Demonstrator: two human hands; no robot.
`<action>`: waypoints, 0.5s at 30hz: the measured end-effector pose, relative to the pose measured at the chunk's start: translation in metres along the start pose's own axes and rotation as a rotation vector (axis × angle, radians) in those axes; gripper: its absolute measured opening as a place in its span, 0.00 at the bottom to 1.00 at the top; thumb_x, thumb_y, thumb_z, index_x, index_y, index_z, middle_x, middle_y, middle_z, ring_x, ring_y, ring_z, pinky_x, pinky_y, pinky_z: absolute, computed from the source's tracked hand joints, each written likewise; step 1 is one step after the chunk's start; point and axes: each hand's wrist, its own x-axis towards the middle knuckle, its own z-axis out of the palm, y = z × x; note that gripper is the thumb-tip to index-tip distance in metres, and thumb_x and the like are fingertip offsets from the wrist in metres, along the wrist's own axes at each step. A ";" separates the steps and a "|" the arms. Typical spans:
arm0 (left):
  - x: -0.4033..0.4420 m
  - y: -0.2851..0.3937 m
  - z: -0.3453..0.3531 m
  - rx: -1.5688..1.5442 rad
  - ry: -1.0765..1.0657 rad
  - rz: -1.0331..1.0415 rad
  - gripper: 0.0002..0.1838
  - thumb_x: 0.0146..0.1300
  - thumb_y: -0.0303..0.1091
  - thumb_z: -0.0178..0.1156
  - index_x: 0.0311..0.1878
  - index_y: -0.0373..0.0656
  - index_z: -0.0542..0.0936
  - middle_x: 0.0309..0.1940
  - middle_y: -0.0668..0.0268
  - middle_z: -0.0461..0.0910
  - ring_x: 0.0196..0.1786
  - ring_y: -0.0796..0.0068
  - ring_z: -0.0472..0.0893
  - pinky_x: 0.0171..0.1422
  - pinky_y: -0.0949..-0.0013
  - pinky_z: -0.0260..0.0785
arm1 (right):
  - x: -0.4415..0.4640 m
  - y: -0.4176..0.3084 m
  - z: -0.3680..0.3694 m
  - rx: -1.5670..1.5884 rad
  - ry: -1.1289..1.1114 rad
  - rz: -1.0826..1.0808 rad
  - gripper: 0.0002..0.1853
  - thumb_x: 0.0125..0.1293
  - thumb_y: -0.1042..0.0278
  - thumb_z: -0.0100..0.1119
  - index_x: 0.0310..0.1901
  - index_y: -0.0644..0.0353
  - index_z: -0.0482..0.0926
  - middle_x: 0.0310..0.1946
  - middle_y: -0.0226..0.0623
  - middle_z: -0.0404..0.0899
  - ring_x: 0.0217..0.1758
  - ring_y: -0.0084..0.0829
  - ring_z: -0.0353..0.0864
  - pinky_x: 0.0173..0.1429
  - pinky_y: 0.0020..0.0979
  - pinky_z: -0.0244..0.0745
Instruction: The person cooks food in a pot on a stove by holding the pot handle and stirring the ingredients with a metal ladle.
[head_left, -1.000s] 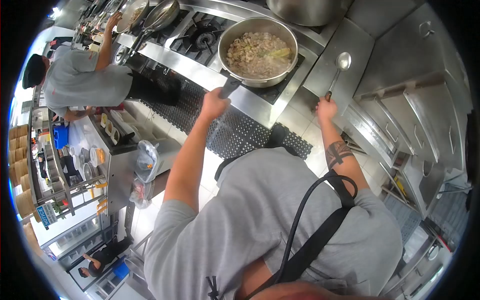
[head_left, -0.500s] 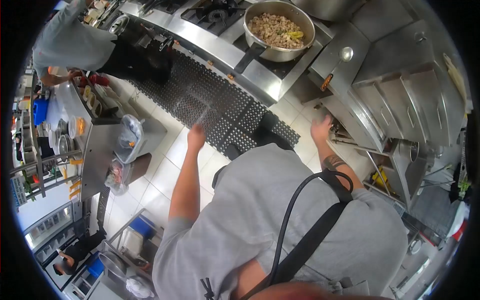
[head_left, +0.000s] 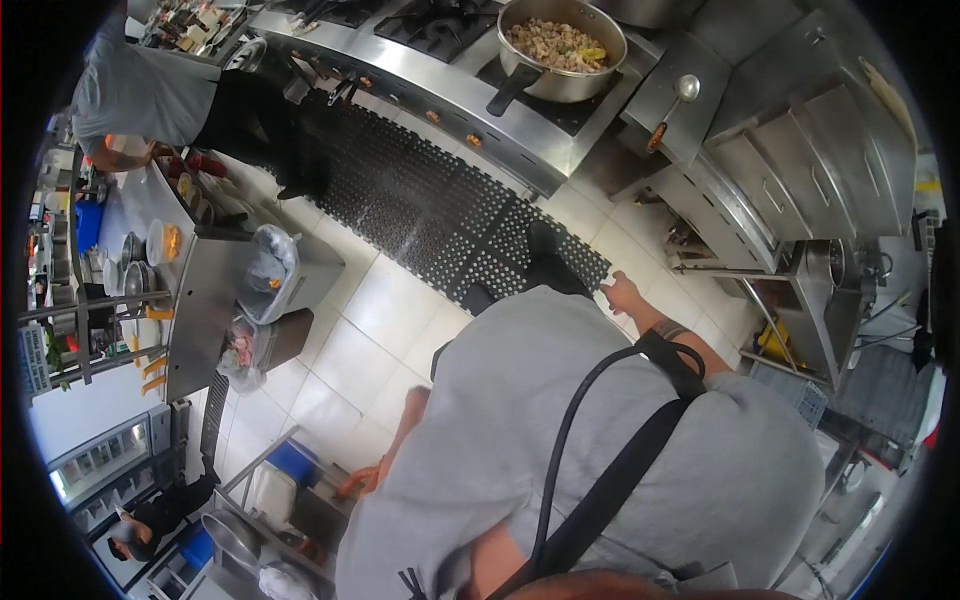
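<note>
My left hand (head_left: 415, 400) hangs low beside my body over the white tiled floor, small and partly hidden, so its fingers do not show clearly. To the other side, my right hand (head_left: 621, 292) is held out near the end of the black rubber mat, fingers apart and nothing visible in it. Ahead on the stove (head_left: 455, 100) stands a metal pot (head_left: 560, 85) with a black handle, containing chopped browned food and a yellow piece. A large spoon (head_left: 686, 90) with an orange-brown handle lies on the steel surface right of the stove, out of reach of both hands.
A perforated black mat (head_left: 420, 200) runs along the stove. Steel drawers (head_left: 800, 180) stand at right. At left are a steel counter (head_left: 205, 300), a lined bin (head_left: 310, 270) and another person (head_left: 150, 95). Further back is a second person (head_left: 160, 515).
My left hand has dropped back and down towards my side. My right hand has come inward, away from the drawers. The view has shifted slightly; the pot and spoon stay in place.
</note>
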 end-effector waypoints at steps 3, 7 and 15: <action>0.019 0.085 -0.100 -0.362 0.219 -0.248 0.12 0.51 0.31 0.53 0.37 0.39 0.81 0.27 0.48 0.80 0.28 0.57 0.82 0.35 0.61 0.74 | 0.029 -0.018 -0.002 -0.021 -0.012 -0.078 0.30 0.57 0.63 0.56 0.59 0.65 0.59 0.26 0.46 0.78 0.19 0.34 0.78 0.19 0.34 0.75; 0.075 0.111 -0.162 -0.787 0.253 -0.247 0.14 0.51 0.25 0.56 0.43 0.35 0.77 0.24 0.58 0.78 0.23 0.71 0.78 0.26 0.70 0.72 | 0.038 -0.070 -0.003 0.035 0.005 -0.259 0.26 0.58 0.64 0.56 0.57 0.64 0.63 0.22 0.41 0.77 0.17 0.32 0.76 0.17 0.31 0.71; 0.073 0.102 -0.133 -0.896 0.243 -0.337 0.09 0.54 0.28 0.54 0.36 0.37 0.80 0.24 0.58 0.79 0.24 0.67 0.80 0.28 0.67 0.73 | 0.010 -0.130 0.023 -0.126 -0.216 -0.401 0.14 0.57 0.60 0.56 0.40 0.62 0.74 0.18 0.39 0.77 0.15 0.34 0.76 0.19 0.33 0.71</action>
